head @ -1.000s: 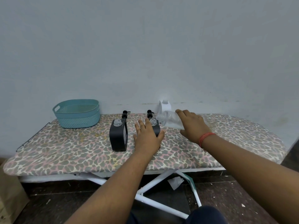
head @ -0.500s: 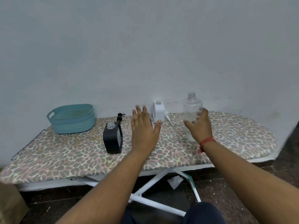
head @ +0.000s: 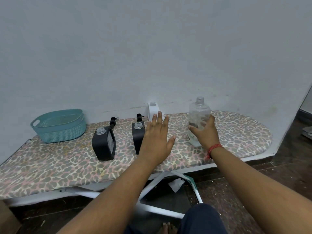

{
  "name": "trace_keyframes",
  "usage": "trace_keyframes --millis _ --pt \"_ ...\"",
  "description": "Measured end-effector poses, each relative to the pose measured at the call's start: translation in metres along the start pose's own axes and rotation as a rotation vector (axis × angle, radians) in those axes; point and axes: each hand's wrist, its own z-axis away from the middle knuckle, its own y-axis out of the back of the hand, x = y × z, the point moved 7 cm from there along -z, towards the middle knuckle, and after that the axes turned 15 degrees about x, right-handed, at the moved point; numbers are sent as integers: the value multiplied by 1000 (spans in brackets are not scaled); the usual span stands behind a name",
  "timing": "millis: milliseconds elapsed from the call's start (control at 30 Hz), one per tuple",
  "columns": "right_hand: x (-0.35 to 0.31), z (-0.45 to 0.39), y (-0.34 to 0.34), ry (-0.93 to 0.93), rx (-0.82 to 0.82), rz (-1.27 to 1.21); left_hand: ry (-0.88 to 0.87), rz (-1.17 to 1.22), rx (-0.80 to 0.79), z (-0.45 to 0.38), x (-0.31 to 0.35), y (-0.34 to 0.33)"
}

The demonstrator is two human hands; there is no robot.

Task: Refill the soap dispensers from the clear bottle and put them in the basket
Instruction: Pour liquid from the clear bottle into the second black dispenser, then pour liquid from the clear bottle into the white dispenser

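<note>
Two open dispensers stand left of the clear bottle (head: 199, 119). My right hand (head: 205, 132) grips it; my flat, empty left hand (head: 157, 139) could knock one over.

Three dispensers with open necks: two black, one (head: 103, 144) left of centre and one (head: 138, 136) at centre, and a white one (head: 152, 110) just behind at the wall. Two black pump heads, one (head: 112, 122) and another (head: 139, 117), lie behind the black pair. One clear bottle (head: 198, 117) at centre right. One teal basket (head: 59, 126) at left. Two hands, the left (head: 156, 141) and the right (head: 206, 133).
</note>
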Motion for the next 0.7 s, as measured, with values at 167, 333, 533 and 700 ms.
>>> trace_keyframes --millis 167,333,533,700 --pt "9 4 2 -44 -71 -28 37 9 -33 3 -2 -10" --pt "-9 27 41 37 268 12 60 120 -79 10 -3 -18" --pt "-70 81 5 356 36 -89 374 463 -56 10 -9 -24" --pt "-66 68 -61 18 -222 -171 812 791 -17 -9 -24 -46"
